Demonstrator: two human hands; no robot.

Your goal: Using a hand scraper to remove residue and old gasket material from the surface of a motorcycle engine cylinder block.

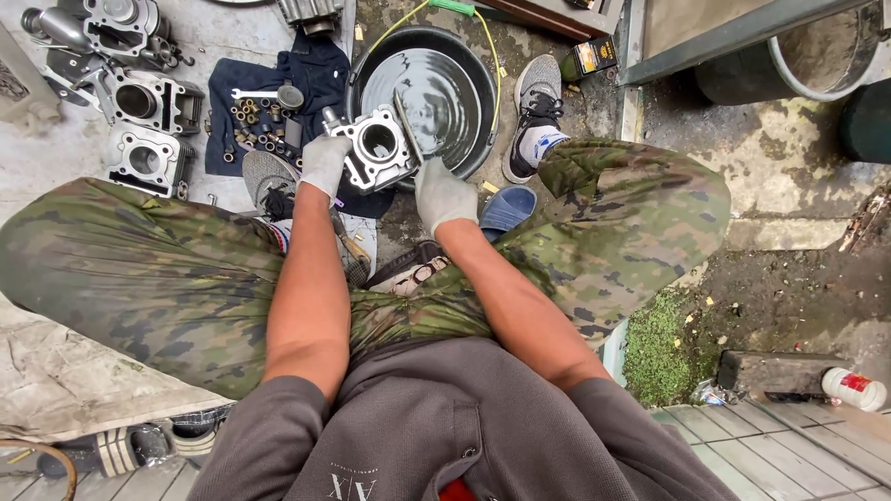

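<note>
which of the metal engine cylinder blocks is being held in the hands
The engine cylinder block over the black basin, gripped by both gloved hands; the others lie on the ground at upper left.

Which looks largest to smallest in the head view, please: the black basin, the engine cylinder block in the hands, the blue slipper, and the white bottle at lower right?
1. Black basin
2. Engine cylinder block, held by the left hand and right hand
3. Blue slipper and white bottle: look alike in size, and the slipper is partly hidden, so unranked.

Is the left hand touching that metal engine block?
Touching. The head view shows the gloved left hand gripping the left side of the metal engine block, with no gap between them.
</note>
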